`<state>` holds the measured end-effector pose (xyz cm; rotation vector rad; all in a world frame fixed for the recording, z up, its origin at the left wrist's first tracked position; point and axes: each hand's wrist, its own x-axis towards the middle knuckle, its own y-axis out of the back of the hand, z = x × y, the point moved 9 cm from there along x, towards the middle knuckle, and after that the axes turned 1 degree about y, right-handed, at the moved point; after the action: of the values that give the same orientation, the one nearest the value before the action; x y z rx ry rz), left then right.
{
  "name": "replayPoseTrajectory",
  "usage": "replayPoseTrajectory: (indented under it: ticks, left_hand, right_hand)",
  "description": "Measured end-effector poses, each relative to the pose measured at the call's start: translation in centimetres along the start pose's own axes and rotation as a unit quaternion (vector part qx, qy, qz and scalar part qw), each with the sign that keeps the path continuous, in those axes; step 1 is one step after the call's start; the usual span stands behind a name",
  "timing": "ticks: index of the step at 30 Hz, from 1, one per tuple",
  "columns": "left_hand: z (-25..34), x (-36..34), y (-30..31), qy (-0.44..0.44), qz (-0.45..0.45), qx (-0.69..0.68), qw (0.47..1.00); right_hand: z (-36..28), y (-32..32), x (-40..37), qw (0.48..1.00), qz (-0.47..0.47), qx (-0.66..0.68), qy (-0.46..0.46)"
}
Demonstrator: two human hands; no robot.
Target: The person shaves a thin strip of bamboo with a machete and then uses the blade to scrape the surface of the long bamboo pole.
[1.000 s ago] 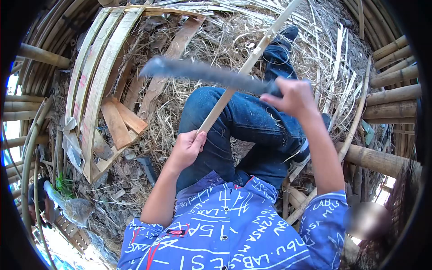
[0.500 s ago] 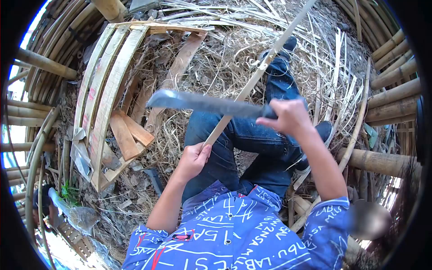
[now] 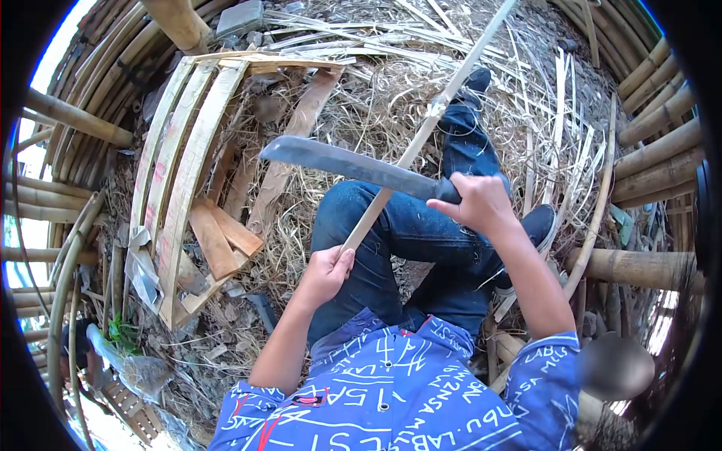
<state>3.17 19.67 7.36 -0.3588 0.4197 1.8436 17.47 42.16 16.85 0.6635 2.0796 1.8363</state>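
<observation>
My left hand (image 3: 328, 275) is closed round the near end of a long pale bamboo strip (image 3: 416, 147), just above my left thigh. From there the strip slants up and right past my knee and over my outstretched foot. My right hand (image 3: 483, 201) grips the dark handle of a machete (image 3: 346, 163). Its broad grey blade points left and crosses over the strip at about knee height, overlapping it in this view. Curled shavings (image 3: 438, 105) cling to the strip farther up, near my shoe.
A slatted wooden pallet (image 3: 197, 154) leans at the left, with short wood offcuts (image 3: 214, 239) beside it. Thin shavings (image 3: 376, 98) and split strips (image 3: 560, 128) litter the ground ahead. Bamboo pole walls (image 3: 654, 143) stand on both sides. A grey block (image 3: 239, 18) lies at the back.
The machete blade has shifted slightly right, its tip now a little closer to the strip. Both hands keep their grips. The whole view has moved slightly.
</observation>
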Motion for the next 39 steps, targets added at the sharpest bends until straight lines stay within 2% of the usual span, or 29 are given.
replayPoseTrajectory:
  ticks: [2, 3, 4, 6, 8, 11, 15, 20, 22, 26, 29, 34, 36, 37, 39]
  left_hand:
    - [0.5, -0.1, -0.2, -0.011, 0.002, -0.003, 1.0]
    - [1.2, 0.0, -0.3, -0.02, 0.0, 0.004, 1.0]
    - [1.7, 0.0, -0.4, -0.029, 0.001, 0.009, 1.0]
    - [0.9, 0.3, -0.5, -0.024, -0.004, 0.011, 1.0]
    - [1.3, 1.1, -0.4, -0.035, -0.011, 0.016, 0.999]
    - [0.4, 0.3, -0.2, 0.05, -0.011, -0.025, 0.998]
    - [0.4, 0.0, 0.0, 0.012, 0.011, 0.007, 1.0]
    - [2.2, -0.1, -0.4, -0.009, 0.036, 0.025, 0.999]
    - [2.7, -0.1, -0.1, -0.033, 0.055, 0.049, 0.997]
    - [0.7, -0.1, -0.3, 0.006, 0.022, -0.01, 1.0]
    - [0.9, 0.0, -0.3, 0.003, 0.016, -0.033, 0.999]
    - [0.9, 0.3, -0.2, -0.013, -0.005, -0.049, 0.999]
    - [0.2, 0.1, -0.2, 0.046, -0.016, -0.053, 0.997]
    - [0.3, 0.0, -0.2, 0.046, -0.013, -0.053, 0.997]
    - [0.5, -0.1, -0.2, 0.039, 0.006, -0.05, 0.998]
  right_hand:
    - [3.1, 1.4, 1.1, 0.999, 0.014, 0.011, -0.041]
    - [6.4, 2.3, 1.3, 0.991, 0.068, 0.013, -0.111]
    - [9.7, 2.5, 1.6, 0.982, 0.066, 0.014, -0.178]
    - [9.9, 2.2, 1.6, 0.981, 0.063, -0.016, -0.184]
    - [8.4, 1.8, 1.2, 0.982, 0.053, -0.018, -0.178]
    - [6.3, 0.9, -0.3, 0.986, 0.032, 0.012, -0.161]
    - [2.7, 0.5, -0.7, 0.995, 0.017, 0.03, -0.095]
    - [9.4, 2.2, 1.1, 0.976, 0.087, -0.001, -0.198]
    - [9.2, 1.8, 1.6, 0.978, 0.088, -0.013, -0.186]
    - [7.7, 2.1, 0.4, 0.977, 0.075, -0.084, -0.182]
    - [7.6, 2.8, -0.7, 0.965, 0.184, -0.088, -0.162]
    - [7.6, 3.8, -1.2, 0.957, 0.247, -0.083, -0.127]
    - [6.8, 4.4, -1.2, 0.95, 0.287, -0.115, -0.053]
    - [6.6, 4.6, -1.1, 0.95, 0.287, -0.114, -0.052]
    - [6.6, 3.6, -0.6, 0.977, 0.19, -0.075, -0.063]
